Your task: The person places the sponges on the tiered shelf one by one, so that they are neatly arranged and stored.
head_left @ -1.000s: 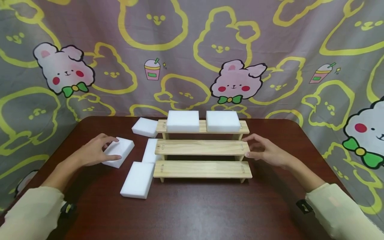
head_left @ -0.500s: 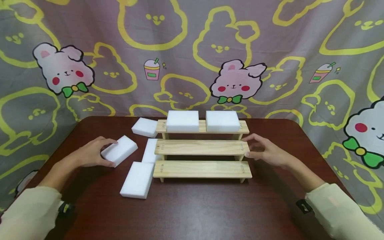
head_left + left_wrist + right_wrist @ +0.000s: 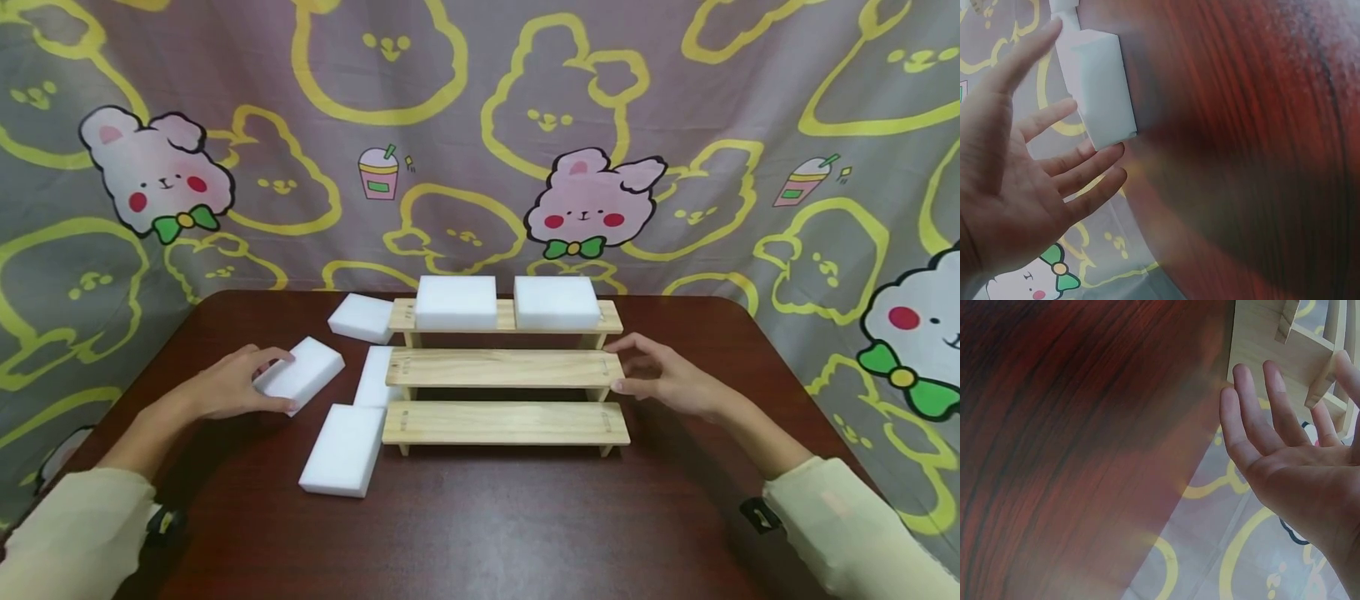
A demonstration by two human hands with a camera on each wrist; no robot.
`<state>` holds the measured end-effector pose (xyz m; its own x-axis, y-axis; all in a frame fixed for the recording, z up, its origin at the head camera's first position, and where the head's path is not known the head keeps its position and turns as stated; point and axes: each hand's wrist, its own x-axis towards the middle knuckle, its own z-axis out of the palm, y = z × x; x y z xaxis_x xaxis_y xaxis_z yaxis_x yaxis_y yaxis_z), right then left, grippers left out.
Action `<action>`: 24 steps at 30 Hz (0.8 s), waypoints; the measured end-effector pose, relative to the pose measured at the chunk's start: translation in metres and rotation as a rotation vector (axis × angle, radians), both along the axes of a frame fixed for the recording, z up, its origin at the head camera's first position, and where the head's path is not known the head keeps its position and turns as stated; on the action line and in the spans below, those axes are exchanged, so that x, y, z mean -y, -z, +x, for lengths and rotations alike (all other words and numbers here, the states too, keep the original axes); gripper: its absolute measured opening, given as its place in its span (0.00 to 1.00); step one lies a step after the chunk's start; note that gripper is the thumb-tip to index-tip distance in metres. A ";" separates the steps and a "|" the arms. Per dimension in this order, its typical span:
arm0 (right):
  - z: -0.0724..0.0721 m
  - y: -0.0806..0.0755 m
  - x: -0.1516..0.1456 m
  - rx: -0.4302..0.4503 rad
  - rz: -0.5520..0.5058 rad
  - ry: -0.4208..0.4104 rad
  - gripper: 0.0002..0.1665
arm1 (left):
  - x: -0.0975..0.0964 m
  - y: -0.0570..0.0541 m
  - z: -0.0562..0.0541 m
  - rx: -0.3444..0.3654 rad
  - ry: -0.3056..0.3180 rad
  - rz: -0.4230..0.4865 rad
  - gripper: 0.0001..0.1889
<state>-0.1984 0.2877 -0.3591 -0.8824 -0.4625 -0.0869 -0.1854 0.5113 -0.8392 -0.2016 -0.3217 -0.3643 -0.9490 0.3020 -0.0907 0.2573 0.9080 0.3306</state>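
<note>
In the head view a white foam block [image 3: 303, 375] lies at a slant on the left of the table. My left hand [image 3: 232, 383] holds its left end, thumb at the near corner and index finger at the far edge; the left wrist view shows the other fingers spread beside the block [image 3: 1107, 90]. A three-step wooden display stand [image 3: 506, 423] stands in the middle. My right hand [image 3: 675, 379] pinches the right end of its middle board between thumb and index finger. In the right wrist view, the other fingers [image 3: 1247, 406] extend loosely near the stand [image 3: 1316, 353].
Two white blocks [image 3: 456, 302] [image 3: 557, 302] sit on the top step. More lie left of the stand: a back block [image 3: 362, 318], a middle block [image 3: 373, 375] and a front block [image 3: 341, 450]. A patterned curtain [image 3: 465, 125] hangs behind the brown table [image 3: 495, 525].
My left thumb has come from over the block's top to its near corner, and the block has turned clockwise and shifted slightly right. The right hand and the stand have stayed put.
</note>
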 end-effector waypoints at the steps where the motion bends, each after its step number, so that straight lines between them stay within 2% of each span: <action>1: 0.000 0.000 0.000 0.001 0.001 0.001 0.30 | -0.001 0.000 0.000 0.001 -0.006 0.000 0.43; 7: 0.000 0.000 0.001 0.000 0.004 0.001 0.30 | -0.002 -0.002 0.000 -0.003 0.005 0.016 0.40; 18: 0.000 0.000 0.000 -0.005 0.017 0.004 0.30 | -0.008 -0.014 0.003 -0.118 0.111 0.091 0.38; 24: 0.000 -0.001 0.001 -0.010 0.027 0.016 0.30 | -0.016 -0.024 0.005 -0.171 0.135 0.139 0.38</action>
<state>-0.1982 0.2871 -0.3586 -0.8905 -0.4459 -0.0905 -0.1852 0.5370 -0.8230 -0.1963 -0.3054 -0.3407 -0.8971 0.4255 0.1187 0.4361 0.8102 0.3916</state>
